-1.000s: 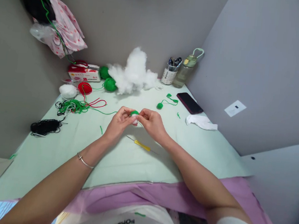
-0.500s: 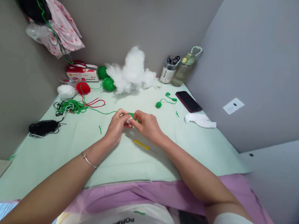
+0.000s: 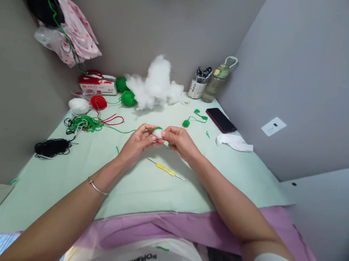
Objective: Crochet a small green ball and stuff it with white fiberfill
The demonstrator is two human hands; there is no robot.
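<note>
My left hand (image 3: 135,144) and my right hand (image 3: 181,141) meet above the middle of the pale green table (image 3: 143,185). Both pinch a small green crocheted piece stuffed with white filling (image 3: 157,132), held between the fingertips. A thin green yarn strand runs from it leftwards to a tangle of green yarn (image 3: 84,123). A yellow-handled crochet hook (image 3: 166,169) lies on the table just below my hands, untouched.
A heap of white stuffing (image 3: 157,85), green yarn balls (image 3: 128,98), a red yarn ball (image 3: 99,102), a white ball (image 3: 79,106) and black yarn (image 3: 51,147) lie left and back. A phone (image 3: 221,120), bottle (image 3: 216,79), pen cup (image 3: 199,83) and tissue (image 3: 235,142) sit right.
My hands dipped toward the table half a second ago and have lifted again. The small piece has turned, so its white filling faces up.
</note>
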